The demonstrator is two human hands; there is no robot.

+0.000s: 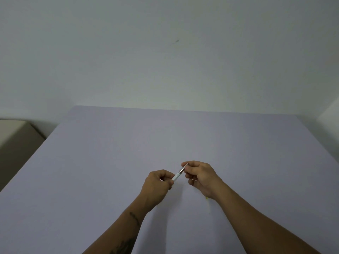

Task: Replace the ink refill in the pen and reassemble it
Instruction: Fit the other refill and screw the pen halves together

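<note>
A thin white pen (pixel 178 174) with a silvery pointed tip hangs above the lilac table (pixel 110 162), slanting up to the right. My left hand (pixel 159 186) is closed around its lower white barrel. My right hand (pixel 199 176) pinches the metal tip end between thumb and fingers. The rear of the pen is hidden inside my left fist. A small yellowish thing (pixel 207 198) peeks out on the table just under my right wrist; most of it is hidden.
The lilac table runs back to a pale wall (pixel 165 52). A beige piece of furniture (pixel 16 136) stands beyond the table's left edge. The wall turns a corner at the far right.
</note>
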